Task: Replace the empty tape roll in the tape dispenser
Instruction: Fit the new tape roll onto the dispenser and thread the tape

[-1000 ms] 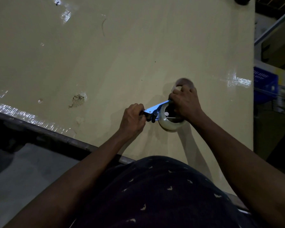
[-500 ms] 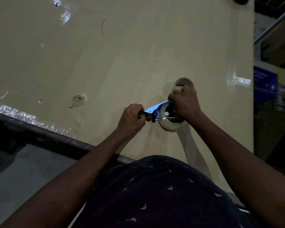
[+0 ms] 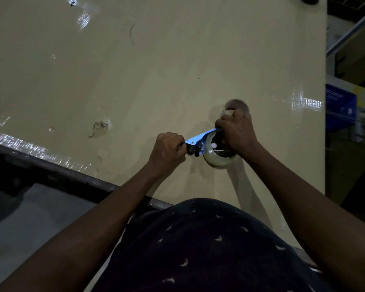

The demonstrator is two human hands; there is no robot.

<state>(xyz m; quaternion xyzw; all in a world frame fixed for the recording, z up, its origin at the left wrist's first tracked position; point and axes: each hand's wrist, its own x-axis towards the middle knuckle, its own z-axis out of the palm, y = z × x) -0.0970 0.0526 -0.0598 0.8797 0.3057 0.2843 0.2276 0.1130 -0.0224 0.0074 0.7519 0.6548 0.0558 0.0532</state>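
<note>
A blue metal tape dispenser [image 3: 198, 139] is held just above the beige table [image 3: 177, 60], near its front edge. My left hand [image 3: 167, 150] is closed around its dark handle. A full roll of clear tape [image 3: 218, 160] sits on the dispenser's wheel. My right hand [image 3: 237, 131] grips the far side of that roll and the dispenser's front end. Just behind my right hand an empty brown tape core [image 3: 236, 105] lies on the table, partly hidden by my fingers.
The table's dark metal front edge [image 3: 72, 175] runs diagonally at the lower left, with grey floor below it. The table's right edge drops off near a blue crate [image 3: 339, 102] and shelving. A torn spot [image 3: 99, 128] marks the tabletop to the left.
Both hands keep the same grip; the dispenser and roll have barely shifted.
</note>
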